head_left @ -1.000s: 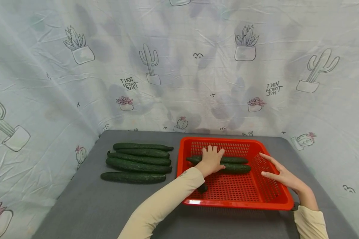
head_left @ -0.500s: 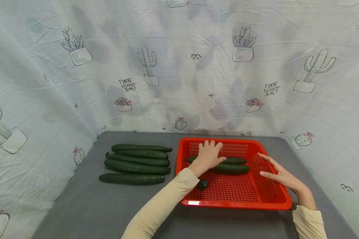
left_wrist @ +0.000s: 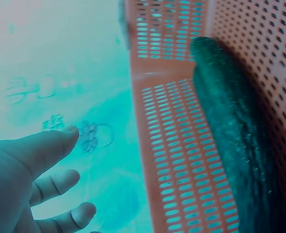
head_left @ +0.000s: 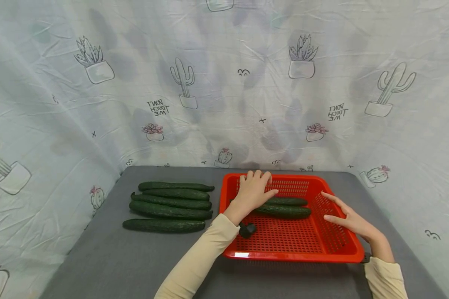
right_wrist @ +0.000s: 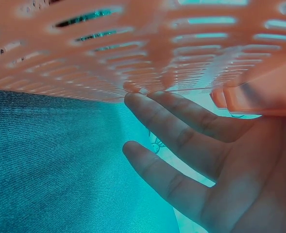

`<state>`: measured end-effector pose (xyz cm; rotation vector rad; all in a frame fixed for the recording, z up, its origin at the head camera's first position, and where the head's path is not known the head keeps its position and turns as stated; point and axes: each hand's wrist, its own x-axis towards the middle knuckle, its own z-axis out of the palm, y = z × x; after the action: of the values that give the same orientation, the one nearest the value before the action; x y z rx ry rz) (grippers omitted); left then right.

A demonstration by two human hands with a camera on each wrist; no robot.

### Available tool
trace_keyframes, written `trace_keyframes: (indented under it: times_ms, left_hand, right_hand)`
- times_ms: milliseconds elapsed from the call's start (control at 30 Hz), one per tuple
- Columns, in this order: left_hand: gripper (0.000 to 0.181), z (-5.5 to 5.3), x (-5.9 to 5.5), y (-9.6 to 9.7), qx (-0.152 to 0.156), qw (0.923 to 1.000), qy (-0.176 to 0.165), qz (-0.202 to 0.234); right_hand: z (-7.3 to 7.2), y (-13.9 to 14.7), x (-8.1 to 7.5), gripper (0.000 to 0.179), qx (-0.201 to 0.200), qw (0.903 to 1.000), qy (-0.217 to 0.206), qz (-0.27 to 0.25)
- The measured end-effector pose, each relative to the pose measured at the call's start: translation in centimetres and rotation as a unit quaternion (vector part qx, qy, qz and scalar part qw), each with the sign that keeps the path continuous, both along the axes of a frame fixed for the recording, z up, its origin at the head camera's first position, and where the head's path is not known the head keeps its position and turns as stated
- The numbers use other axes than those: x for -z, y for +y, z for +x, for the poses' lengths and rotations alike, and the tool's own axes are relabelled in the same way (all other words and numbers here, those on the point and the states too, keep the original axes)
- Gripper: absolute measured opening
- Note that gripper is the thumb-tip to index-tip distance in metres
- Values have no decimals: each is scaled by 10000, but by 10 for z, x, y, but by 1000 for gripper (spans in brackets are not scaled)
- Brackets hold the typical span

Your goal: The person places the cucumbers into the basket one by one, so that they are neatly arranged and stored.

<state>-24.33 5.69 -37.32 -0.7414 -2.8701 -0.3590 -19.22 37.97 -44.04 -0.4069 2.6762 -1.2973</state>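
Hovering over the left part of the red basket (head_left: 284, 256), the left hand (head_left: 250, 192) is held with its fingers spread and its thumb (left_wrist: 41, 153) set well away from them. In the left wrist view, a gap is shown between this thumb and the nearest cucumber, and the visible fingers are slightly bent.

Below the left hand, two cucumbers (head_left: 282, 211) are laid side by side in the rear half of the basket, aligned left to right; their left portions are partly covered by the hand. A black device (head_left: 247, 230) is worn at the left wrist.

At the right end of the basket, the right hand (head_left: 353, 219) is positioned with its thumb and index finger extended apart over the wall. In the right wrist view, three separated, nearly straight fingers (right_wrist: 181, 133) are seen outside the perforated wall; whether the fingertips are touching it cannot be told.

To the left of the basket, five cucumbers (head_left: 172, 211) are placed on the grey table (head_left: 142, 261). Four are grouped closely, roughly parallel; the fifth, nearest the person, is set slightly apart. Both forearms are covered by cream sleeves (head_left: 198, 259). The table is backed by a white cloth (head_left: 224, 87) printed with potted plants and reversed lettering.
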Motion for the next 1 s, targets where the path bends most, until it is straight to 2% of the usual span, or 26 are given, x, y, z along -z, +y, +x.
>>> trace_keyframes:
  times_ms: [300, 500, 700, 1000]
  left_hand:
    - [36, 12, -15, -26, -82, 9984, 9, 552]
    - [33, 23, -19, -46, -151, 9969, 17, 774]
    - [34, 32, -16, -68, -185, 9953, 204, 926]
    - [31, 45, -5, -101, -319, 9922, 377, 1149]
  right_hand:
    - [-2, 2, 1, 72, -15, 10000, 67, -10]
    - [0, 1, 0, 72, -26, 9999, 114, 31]
    - [1, -2, -1, 72, -54, 9999, 144, -19]
    - [0, 0, 1, 72, -82, 9998, 182, -17]
